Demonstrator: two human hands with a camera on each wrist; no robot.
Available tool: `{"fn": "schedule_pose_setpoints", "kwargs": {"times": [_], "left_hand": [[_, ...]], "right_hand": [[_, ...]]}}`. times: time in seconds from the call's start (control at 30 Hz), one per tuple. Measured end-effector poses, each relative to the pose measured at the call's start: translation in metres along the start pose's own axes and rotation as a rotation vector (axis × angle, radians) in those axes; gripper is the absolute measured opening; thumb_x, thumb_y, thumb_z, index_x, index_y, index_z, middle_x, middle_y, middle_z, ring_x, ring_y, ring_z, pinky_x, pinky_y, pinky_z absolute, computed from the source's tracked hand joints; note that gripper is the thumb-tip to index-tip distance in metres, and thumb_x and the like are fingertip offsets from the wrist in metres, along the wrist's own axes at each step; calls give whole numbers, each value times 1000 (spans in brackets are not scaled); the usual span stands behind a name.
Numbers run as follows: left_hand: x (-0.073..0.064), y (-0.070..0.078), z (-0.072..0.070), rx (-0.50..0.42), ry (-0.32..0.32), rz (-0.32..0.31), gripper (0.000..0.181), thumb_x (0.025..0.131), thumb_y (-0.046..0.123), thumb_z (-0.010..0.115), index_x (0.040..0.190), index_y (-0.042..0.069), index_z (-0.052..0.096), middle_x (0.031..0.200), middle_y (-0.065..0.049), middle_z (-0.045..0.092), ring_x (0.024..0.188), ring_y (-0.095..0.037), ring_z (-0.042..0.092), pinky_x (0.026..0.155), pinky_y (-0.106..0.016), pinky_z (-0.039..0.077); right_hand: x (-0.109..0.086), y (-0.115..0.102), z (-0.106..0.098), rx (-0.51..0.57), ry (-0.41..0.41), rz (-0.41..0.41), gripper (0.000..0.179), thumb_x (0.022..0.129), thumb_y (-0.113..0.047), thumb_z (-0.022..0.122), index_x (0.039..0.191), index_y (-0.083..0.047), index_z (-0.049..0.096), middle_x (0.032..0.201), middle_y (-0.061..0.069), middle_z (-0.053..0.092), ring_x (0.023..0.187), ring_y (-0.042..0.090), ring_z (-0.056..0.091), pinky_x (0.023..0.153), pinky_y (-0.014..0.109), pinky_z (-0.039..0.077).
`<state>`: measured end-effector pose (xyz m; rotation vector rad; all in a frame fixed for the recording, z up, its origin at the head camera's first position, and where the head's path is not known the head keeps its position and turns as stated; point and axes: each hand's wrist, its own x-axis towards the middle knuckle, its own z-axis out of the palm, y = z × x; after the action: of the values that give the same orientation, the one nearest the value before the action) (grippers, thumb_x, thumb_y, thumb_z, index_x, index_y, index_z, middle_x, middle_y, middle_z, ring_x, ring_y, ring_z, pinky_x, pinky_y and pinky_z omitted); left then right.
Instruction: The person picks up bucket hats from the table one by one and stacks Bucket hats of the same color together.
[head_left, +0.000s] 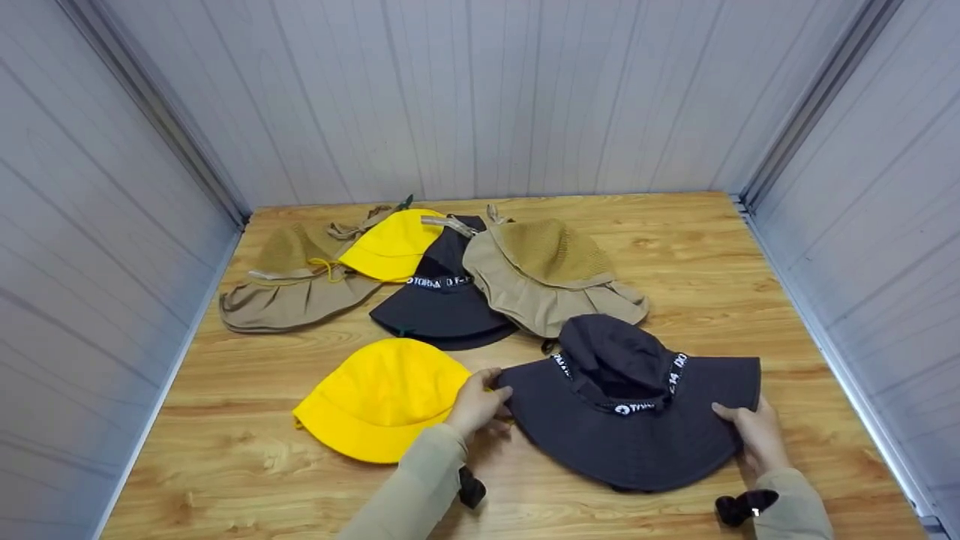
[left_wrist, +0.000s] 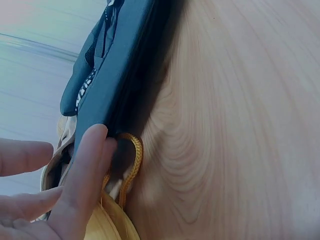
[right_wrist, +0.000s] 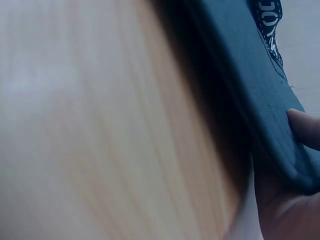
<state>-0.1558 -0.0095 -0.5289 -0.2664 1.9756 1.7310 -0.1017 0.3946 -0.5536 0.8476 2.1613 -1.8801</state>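
A dark bucket hat with a wide brim and a white-lettered band lies crown up in front of me. My right hand grips the right side of its brim, thumb on top and fingers underneath; the right wrist view shows the thumb over the brim's edge. At the brim's left tip is my left hand, fingers extended and spread, a fingertip right at the dark fabric in the left wrist view. Beside that hand lies a yellow bucket hat, its yellow cord looping near the fingers.
Behind lie overlapping hats: a tan one with a pleated flap, a second yellow one, another dark one and a second tan one. Pale panel walls enclose the wooden tabletop at back and sides.
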Motion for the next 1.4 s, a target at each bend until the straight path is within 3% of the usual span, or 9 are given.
{"fn": "schedule_pose_setpoints", "kwargs": {"times": [0.1, 0.17, 0.23, 0.33, 0.5, 0.7, 0.93, 1.2, 1.4], "left_hand": [[0, 1, 0, 11, 0, -8, 53, 100, 9, 56, 149, -2, 38, 146, -24, 44, 66, -20, 64, 62, -36, 61], [0, 1, -1, 20, -7, -7, 54, 100, 10, 56, 148, -3, 38, 143, -25, 46, 64, -21, 66, 61, -37, 61], [0, 1, -1, 25, -13, -12, 54, 100, 11, 57, 148, -4, 37, 141, -24, 48, 62, -21, 66, 61, -37, 61], [0, 1, -2, 27, -23, -15, 55, 100, 11, 57, 149, -4, 37, 140, -25, 48, 64, -23, 68, 61, -37, 61], [0, 1, -2, 36, -28, -20, 56, 100, 13, 57, 149, -4, 36, 143, -26, 47, 69, -25, 70, 60, -36, 61], [0, 1, -1, 37, -20, -25, 56, 100, 14, 57, 149, -3, 37, 138, -25, 51, 71, -24, 69, 55, -30, 57], [-3, 3, -2, 24, -34, -4, 57, 100, 12, 56, 150, -6, 34, 151, -29, 39, 81, -28, 70, 63, -35, 61], [-7, 9, -6, 51, -51, 5, 59, 101, 14, 56, 148, -11, 32, 147, -29, 42, 90, -31, 70, 68, -35, 62], [-5, 18, -22, 121, -32, 9, 56, 102, 17, 55, 147, -10, 35, 144, -28, 47, 104, -34, 69, 78, -37, 61]], "right_hand": [[1, -2, 2, 7, 34, 10, 84, 91, -7, 66, 157, -2, 13, 158, 22, 23, 116, 12, 46, 85, 11, 41], [1, -3, 3, 20, 54, 12, 86, 90, -5, 67, 155, 1, 11, 157, 23, 21, 125, 22, 42, 99, 20, 41], [2, -4, 3, -21, 75, -1, 86, 89, -5, 67, 153, 6, 10, 156, 27, 21, 133, 33, 35, 112, 35, 36], [2, -7, 2, -189, 103, -28, 89, 91, -10, 66, 152, 13, 5, 156, 35, 17, 143, 45, 23, 122, 51, 20], [3, -12, 0, -422, 146, -29, 94, 90, -20, 65, 149, 18, 2, 152, 44, 13, 143, 55, 15, 121, 58, 17], [3, -12, -1, -481, 140, -25, 97, 90, -24, 67, 148, 20, 3, 150, 46, 14, 141, 58, 17, 119, 60, 19], [0, -8, 2, -568, 222, -83, 95, 85, -24, 72, 146, 21, 16, 142, 48, 22, 131, 62, 26, 112, 64, 25], [-3, -14, 7, -657, 276, -103, 88, 82, -21, 75, 150, 8, 27, 138, 44, 21, 120, 57, 23, 95, 63, 31], [-8, -20, 18, -701, 262, -165, 74, 83, -15, 71, 147, 1, 38, 135, 40, 30, 115, 55, 26, 92, 65, 29]]}}
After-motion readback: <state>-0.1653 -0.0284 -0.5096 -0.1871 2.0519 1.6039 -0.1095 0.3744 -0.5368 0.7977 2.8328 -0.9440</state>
